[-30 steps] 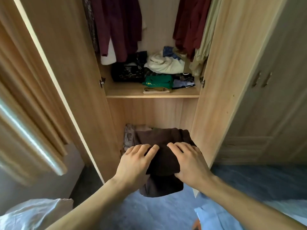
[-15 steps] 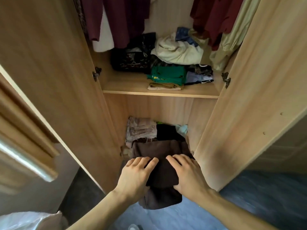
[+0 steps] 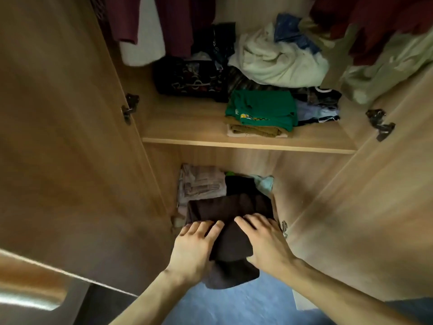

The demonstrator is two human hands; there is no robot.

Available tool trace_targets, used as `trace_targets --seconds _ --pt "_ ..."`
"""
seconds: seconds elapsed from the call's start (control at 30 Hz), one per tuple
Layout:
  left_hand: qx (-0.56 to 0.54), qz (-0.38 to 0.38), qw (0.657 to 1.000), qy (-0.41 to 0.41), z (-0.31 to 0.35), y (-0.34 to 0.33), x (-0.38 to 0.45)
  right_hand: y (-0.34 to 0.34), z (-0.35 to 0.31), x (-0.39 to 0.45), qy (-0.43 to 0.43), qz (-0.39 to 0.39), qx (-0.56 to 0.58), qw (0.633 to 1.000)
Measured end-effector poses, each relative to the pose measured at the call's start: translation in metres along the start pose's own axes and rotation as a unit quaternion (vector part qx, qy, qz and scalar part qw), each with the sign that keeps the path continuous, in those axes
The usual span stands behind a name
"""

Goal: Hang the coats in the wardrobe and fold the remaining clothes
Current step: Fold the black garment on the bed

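Inside an open light-wood wardrobe (image 3: pixel 70 137), dark red hanging coats (image 3: pixel 173 22) fill the upper left above a wooden shelf (image 3: pixel 187 127) bearing a folded green shirt (image 3: pixel 262 109) and crumpled cream cloth (image 3: pixel 281 64). At lower centre, the left hand (image 3: pixel 194 247) and right hand (image 3: pixel 264 242) grasp a folded dark brown garment (image 3: pixel 232 216) at the lower compartment's mouth, thumbs tucked beneath, above blue flooring (image 3: pixel 234 306).
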State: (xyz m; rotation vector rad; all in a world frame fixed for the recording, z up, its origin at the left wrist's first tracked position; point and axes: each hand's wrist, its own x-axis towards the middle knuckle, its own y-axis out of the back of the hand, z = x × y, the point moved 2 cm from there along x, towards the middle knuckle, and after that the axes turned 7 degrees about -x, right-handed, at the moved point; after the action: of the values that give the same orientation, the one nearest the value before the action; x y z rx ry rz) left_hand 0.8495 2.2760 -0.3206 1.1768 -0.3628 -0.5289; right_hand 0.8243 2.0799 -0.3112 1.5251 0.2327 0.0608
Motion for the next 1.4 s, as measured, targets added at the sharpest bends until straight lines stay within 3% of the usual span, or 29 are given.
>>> trace_targets --seconds 0.13,0.27,0.57,0.83,1.03,1.17,1.27,1.33,1.4 --pt "-0.014 0.007 1.000 -0.004 -0.034 -0.020 0.041 -0.020 0.010 0.047 0.000 -0.011 -0.003 1.000" --pt "-0.035 0.035 0.999 -0.013 -0.082 -0.081 0.090 -0.083 0.024 0.109 0.009 0.013 0.004 1.000" --pt "0.045 0.076 0.996 0.000 -0.222 -0.298 0.208 -0.336 0.064 0.268 0.021 0.067 -0.009 0.997" --pt "0.077 0.116 0.990 -0.021 -0.299 -0.440 0.265 -0.500 0.083 0.342 0.014 0.130 0.009 0.991" --pt "0.089 0.180 0.978 -0.052 -0.339 -0.468 0.301 -0.530 0.088 0.387 0.006 0.176 -0.010 0.984" --pt "0.125 0.246 0.958 -0.082 -0.366 -0.447 0.356 -0.513 0.101 0.448 -0.013 0.240 0.002 0.971" --pt "0.172 0.270 0.943 -0.095 -0.389 -0.463 0.377 -0.537 0.104 0.475 -0.027 0.312 -0.007 0.950" --pt "0.185 0.246 0.947 -0.089 -0.404 -0.495 0.379 -0.577 0.102 0.484 -0.035 0.292 -0.020 0.956" --pt "0.177 0.130 0.974 -0.053 -0.415 -0.543 0.377 -0.633 0.096 0.487 -0.029 0.189 -0.027 0.981"
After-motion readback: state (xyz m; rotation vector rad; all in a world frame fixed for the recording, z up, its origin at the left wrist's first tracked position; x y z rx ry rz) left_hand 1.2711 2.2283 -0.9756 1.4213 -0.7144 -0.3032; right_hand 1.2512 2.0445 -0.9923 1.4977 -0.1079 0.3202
